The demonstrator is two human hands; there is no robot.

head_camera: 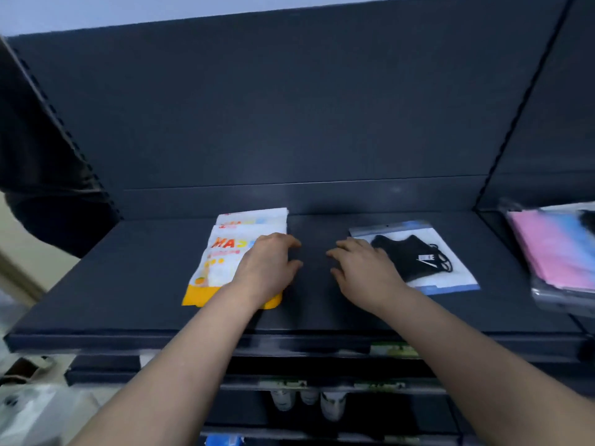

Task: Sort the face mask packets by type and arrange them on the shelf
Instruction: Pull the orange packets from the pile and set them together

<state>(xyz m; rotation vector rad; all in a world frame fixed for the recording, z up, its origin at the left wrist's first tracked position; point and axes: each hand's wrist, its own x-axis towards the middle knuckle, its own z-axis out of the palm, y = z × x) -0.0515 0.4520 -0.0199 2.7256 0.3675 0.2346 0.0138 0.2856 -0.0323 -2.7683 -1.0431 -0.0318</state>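
Only two bare forearms and two bare hands of the person are in view. The left forearm (180, 365) and the right forearm (467, 358) are uncovered along all their visible length, smooth and slender, narrowing to the wrists. The left hand (267, 268) and the right hand (363, 272) are likewise bare, knuckles faintly showing; the nails are too blurred to make out.

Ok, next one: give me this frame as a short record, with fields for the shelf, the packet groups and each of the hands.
shelf: dark shelf, packets lying flat
left group: stack of white-and-orange packets
right group: one clear packet with a black mask
gap: bare shelf between the groups
left hand: rests on the stack's right side
right hand: fingers spread, at the clear packet's left edge
next shelf, right: pink and blue packets
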